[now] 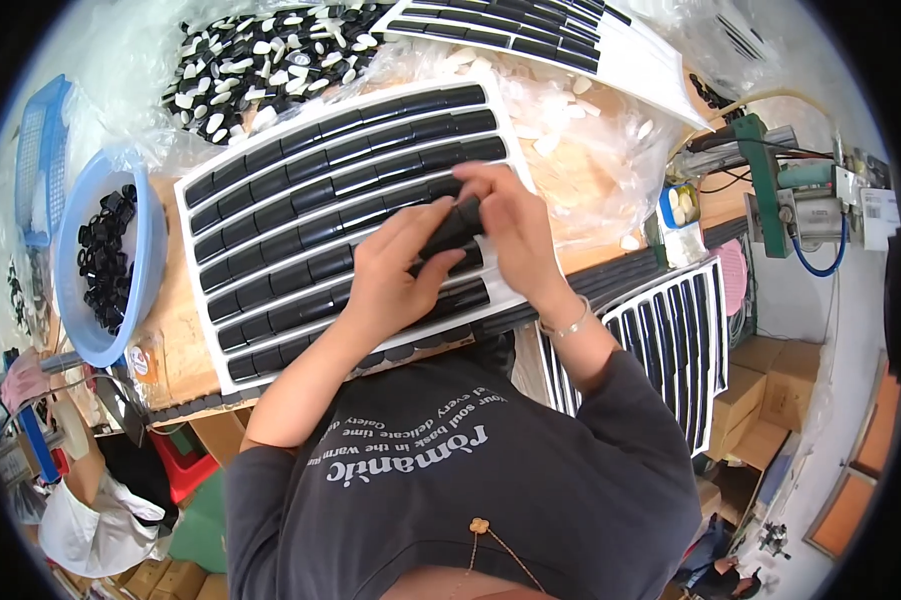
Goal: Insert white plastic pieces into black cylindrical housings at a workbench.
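Observation:
A dark, rounded black piece (454, 228) is held over the white tray (513, 150), whose rows are filled with glossy black cylindrical pieces. My left hand (395, 265) grips it from the left, thumb below and fingers above. At its right end, the bent fingers of my right hand (515, 230) close on it, slightly blurred by motion. Whether it is one piece or several in a line I cannot tell. Both hands cover part of the tray's right half, hiding some of the pieces there.
A blue basin (153, 250) of small black parts stands left, beside a blue basket (42, 165). Loose black and white pieces (270, 70) are heaped behind. Another filled tray (530, 35) lies at the back. A further tray (660, 350) and a green-framed machine (763, 185) are at right.

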### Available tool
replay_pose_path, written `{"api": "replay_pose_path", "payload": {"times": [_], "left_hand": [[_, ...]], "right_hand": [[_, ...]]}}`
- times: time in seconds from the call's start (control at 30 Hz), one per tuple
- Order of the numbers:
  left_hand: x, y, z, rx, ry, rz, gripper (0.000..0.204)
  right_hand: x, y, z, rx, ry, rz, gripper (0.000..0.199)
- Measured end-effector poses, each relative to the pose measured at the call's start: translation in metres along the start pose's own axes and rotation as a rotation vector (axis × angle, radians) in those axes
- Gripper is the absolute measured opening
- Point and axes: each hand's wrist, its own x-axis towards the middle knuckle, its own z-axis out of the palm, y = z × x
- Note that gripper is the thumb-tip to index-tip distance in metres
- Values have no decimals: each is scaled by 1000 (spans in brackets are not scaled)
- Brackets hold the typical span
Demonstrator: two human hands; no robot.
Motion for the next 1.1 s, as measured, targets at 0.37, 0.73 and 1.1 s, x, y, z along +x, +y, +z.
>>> {"api": "replay_pose_path", "payload": {"times": [0.37,0.73,1.1], "left_hand": [[4,7,-21,21,16,-29,49],[3,0,-34,38,-52,77,51],[-1,10,-27,-31,-158,126,57]], "right_hand": [[-9,0,12,-24,-21,-38,23],[-6,-11,3,-136,-234,80,24],[21,-1,25,387,-336,178,77]]}}
